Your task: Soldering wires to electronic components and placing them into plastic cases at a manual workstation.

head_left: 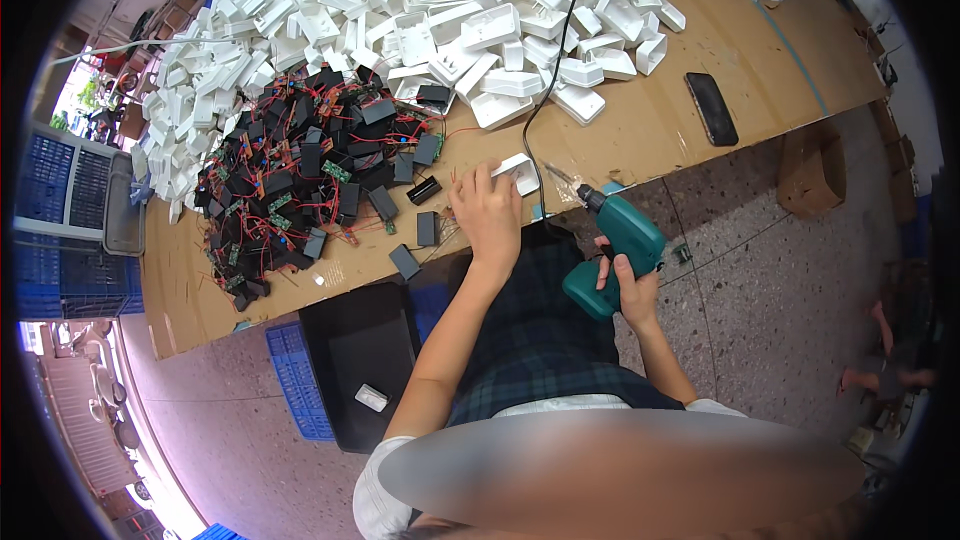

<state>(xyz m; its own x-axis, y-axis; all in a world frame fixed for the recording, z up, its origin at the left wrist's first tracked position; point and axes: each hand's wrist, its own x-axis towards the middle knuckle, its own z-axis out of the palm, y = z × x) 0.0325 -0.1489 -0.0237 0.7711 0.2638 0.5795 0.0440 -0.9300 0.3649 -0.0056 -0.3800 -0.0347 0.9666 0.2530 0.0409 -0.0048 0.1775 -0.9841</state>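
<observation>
My right hand [632, 290] is wrapped round the grip of a green cordless drill [627, 227]. The drill's bit points up and left toward the table edge, just right of a small white plastic casing [521, 172]. My left hand [487, 212] rests at the table's front edge with its fingers on that casing; the hand partly hides it. Left of this hand lie loose black battery boxes, one of them an open box [424, 190]. Beyond them spreads a heap of black boxes with red wires and small green circuit boards [310, 155].
A large pile of white casings [490, 28] covers the far side of the cardboard-topped table [740, 40]. A black cable [548, 90] runs across to the front edge. A phone [711, 109] lies at right. Below the table, a black tray [350, 360] holds one white piece [371, 398].
</observation>
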